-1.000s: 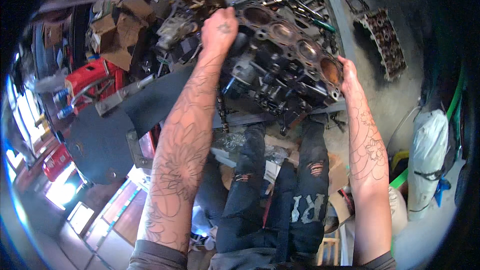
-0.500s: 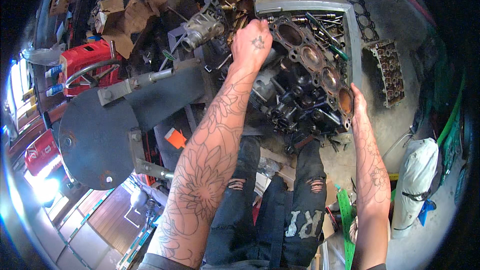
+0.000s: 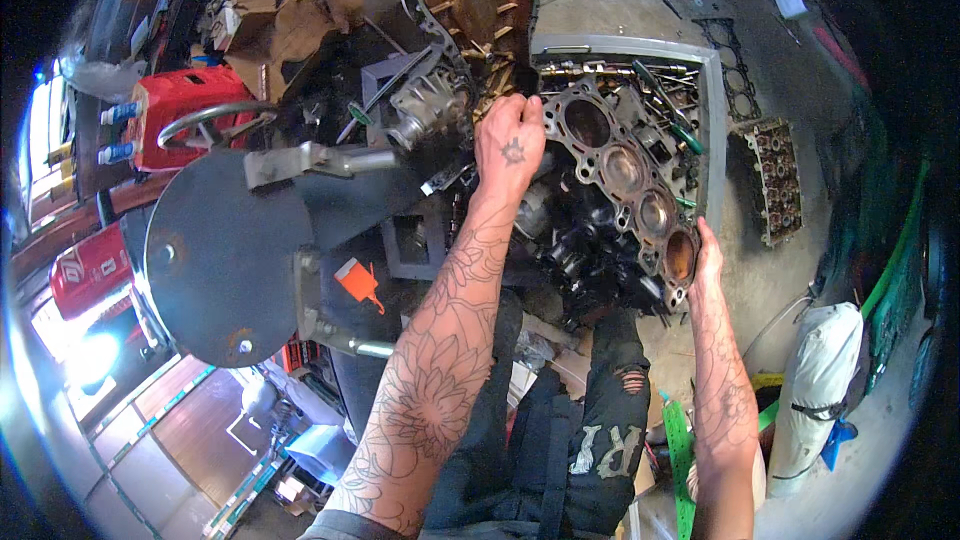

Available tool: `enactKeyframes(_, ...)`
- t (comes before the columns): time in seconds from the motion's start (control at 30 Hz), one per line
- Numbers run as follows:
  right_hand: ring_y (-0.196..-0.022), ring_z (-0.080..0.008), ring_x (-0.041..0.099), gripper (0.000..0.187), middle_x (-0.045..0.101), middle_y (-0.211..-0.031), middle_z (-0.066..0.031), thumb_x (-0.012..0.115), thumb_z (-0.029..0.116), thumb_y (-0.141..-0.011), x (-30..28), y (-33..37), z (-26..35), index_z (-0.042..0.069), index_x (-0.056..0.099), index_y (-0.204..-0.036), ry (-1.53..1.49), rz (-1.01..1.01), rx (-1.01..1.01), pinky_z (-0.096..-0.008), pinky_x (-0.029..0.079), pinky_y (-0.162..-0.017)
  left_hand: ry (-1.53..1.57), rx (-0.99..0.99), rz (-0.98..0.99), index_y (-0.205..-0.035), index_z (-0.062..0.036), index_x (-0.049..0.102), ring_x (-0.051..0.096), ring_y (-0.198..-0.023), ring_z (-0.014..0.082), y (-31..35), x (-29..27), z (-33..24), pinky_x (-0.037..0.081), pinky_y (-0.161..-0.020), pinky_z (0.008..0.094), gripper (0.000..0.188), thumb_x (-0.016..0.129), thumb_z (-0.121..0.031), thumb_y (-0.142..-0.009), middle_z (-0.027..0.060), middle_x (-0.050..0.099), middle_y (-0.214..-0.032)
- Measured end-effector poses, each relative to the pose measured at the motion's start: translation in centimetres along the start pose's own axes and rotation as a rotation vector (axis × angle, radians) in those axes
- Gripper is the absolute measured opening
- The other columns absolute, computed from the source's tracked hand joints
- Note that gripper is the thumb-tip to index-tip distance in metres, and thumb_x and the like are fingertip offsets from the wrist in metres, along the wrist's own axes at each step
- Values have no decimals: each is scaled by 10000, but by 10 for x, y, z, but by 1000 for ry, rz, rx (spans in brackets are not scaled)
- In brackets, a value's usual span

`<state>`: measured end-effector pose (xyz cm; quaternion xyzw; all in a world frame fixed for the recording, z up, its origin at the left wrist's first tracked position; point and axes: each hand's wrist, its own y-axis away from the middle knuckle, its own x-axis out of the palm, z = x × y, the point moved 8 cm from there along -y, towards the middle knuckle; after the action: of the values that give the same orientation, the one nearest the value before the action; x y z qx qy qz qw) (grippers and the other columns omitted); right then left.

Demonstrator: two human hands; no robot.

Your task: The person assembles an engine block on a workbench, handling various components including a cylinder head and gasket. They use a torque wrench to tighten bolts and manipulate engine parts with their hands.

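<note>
An engine block (image 3: 640, 205) lies before me, its flat top face with a row of several round cylinder bores slanting from upper left to lower right. My left hand (image 3: 510, 145) is closed at the block's far left end, its knuckles up and its fingertips hidden. Along the near right end of the block, my right hand (image 3: 706, 258) presses against the edge, with most of its fingers hidden behind it. Dark engine parts (image 3: 575, 240) fill the space below the top face. Beyond my left hand are a silver casting (image 3: 430, 110) and a brownish metal casting (image 3: 480, 0).
A grey drawer (image 3: 712, 90) of sockets and green-handled tools lies behind the block. On the floor to the right are a cylinder head (image 3: 772, 180) and a head gasket (image 3: 735, 70). At left stand a large dark round plate (image 3: 220, 260) and a red case (image 3: 185, 105).
The whole scene sits lower in view, the block and both hands included. The far bore looks darker inside, and the second one brighter. Both hands stay at the same ends of the block.
</note>
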<state>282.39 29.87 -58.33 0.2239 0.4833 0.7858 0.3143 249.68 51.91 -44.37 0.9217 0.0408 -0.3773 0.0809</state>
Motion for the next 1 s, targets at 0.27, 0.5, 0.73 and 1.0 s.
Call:
enactKeyframes(0.27,-973,-255,609,416,616,-1098,-128,537,360,-904,8,34,-28,29,544,-1156,-83,61,-24,-404,495,-877,132,-74,-68,-779,34,543,518,-703,364,26,-33,27,422,-652,400,283,590,-236,-850,200,544,-766)
enactKeyframes(0.5,-971,-250,603,435,608,-1096,-124,559,349,-903,10,58,-40,6,532,-1169,-125,27,-15,-393,500,-858,111,-16,-63,-743,37,531,499,-658,372,27,-27,16,416,-621,388,293,587,-232,-845,207,517,-718)
enactKeyframes(0.73,-799,-164,567,203,611,-873,-36,661,222,-836,-33,53,-79,35,634,-910,-204,-108,-76,-317,482,-727,88,9,11,-723,35,580,510,-611,269,27,-11,15,425,-598,345,284,641,-223,-824,156,530,-674)
enactKeyframes(1.0,-770,-137,574,118,630,-845,-28,658,110,-789,-31,84,-104,33,646,-878,-196,-179,-150,-271,467,-702,-9,-81,288,-734,52,563,500,-597,200,21,-5,26,410,-589,324,296,596,-220,-849,150,513,-654)
